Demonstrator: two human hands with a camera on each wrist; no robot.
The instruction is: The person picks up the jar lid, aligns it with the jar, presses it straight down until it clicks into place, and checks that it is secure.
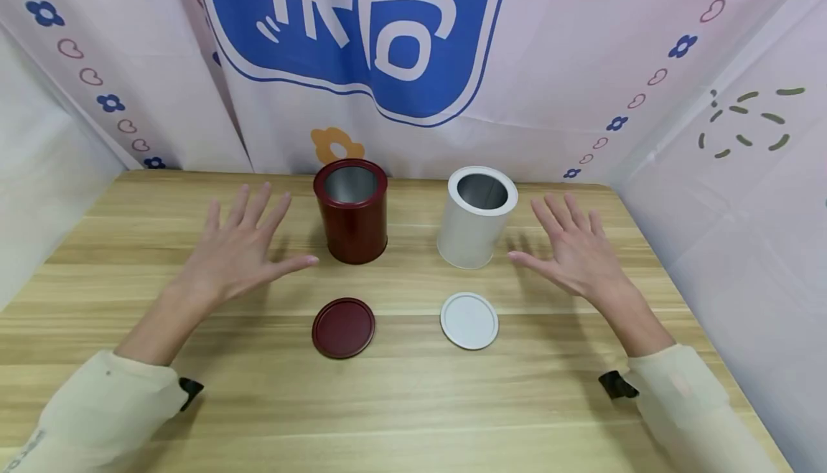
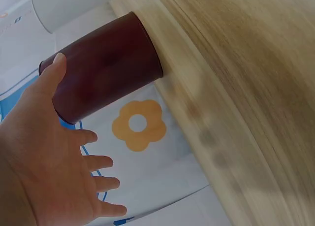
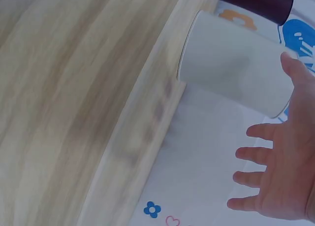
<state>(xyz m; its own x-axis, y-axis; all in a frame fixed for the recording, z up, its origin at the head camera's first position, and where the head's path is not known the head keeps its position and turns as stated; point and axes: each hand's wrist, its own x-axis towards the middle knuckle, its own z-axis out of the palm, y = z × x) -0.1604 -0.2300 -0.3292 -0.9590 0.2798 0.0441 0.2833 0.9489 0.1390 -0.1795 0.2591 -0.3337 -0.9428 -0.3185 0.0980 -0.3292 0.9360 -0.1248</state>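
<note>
A dark red tin can [image 1: 357, 232] stands upright and uncovered near the back of the table. To its right is a white tin can [image 1: 470, 236], also upright with its top uncovered. In front of each lies a round lid of matching colour, a dark red lid [image 1: 344, 328] and a white lid [image 1: 469, 321]. My left hand [image 1: 235, 247], fingers spread, hovers left of the red can with its thumb pointing toward it. On the other side, my right hand [image 1: 578, 250] is spread beside the white can, thumb toward it. Both hands hold nothing.
The wooden table [image 1: 413, 401] ends at the back against a white cloth backdrop [image 1: 549, 85] bearing a blue sign and flower prints. Another white cloth [image 1: 730, 193] hangs along the right side. Black straps show at both sleeve cuffs.
</note>
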